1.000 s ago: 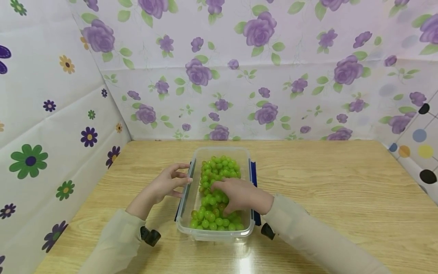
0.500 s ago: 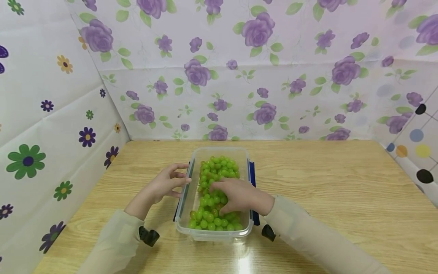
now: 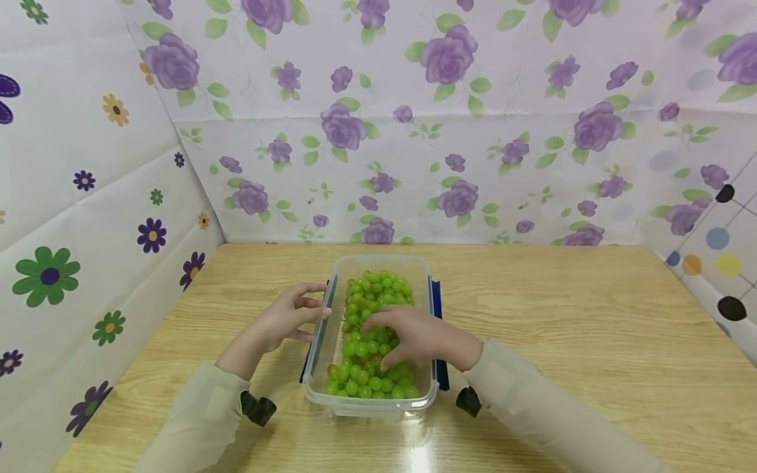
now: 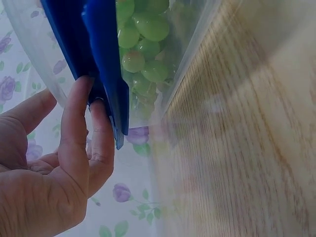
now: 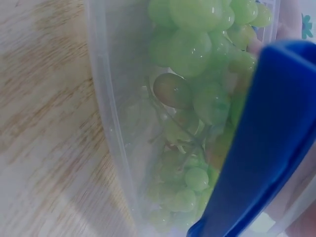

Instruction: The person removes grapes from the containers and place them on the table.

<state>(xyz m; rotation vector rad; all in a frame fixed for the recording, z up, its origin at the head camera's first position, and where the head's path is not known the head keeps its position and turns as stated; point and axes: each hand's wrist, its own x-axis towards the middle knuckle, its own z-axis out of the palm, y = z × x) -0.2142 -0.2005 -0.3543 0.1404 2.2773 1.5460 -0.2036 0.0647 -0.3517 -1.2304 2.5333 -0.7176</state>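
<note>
A clear plastic oblong box [image 3: 378, 402] sits on the light brown wooden tabletop [image 3: 562, 315]. Think of a clock lying flat, with this box in the middle. Lots of small round green grapes [image 3: 361, 378] lie in the box, from its 12 o'clock end down to its 6 o'clock end, and a few look a bit brown. In the right wrist view, thin stems show among the grapes through the clear wall.

The left hand [image 3: 284, 322] is at 9 o'clock. Its fingers are loose, bent a little and spread apart. In the left wrist view, two of them touch the long dark blue left clip [image 4: 106, 64], and another reaches the edge of the box.

The right hand [image 3: 414, 332] comes in from 4 o'clock, over the middle of the grapes. Its thumb and first finger are wide apart and curved, with grapes showing between them. I cannot tell if its tips touch any grapes. The long dark blue right clip [image 3: 437, 302] sticks out at 3 o'clock.

Both arms have cream sleeves [image 3: 526, 394]. Small black cameras sit by the wrists, one at 7 o'clock [image 3: 258, 408] and one at 4 o'clock. A white cloth with purple roses [image 3: 449, 52] hangs at 12 o'clock.
</note>
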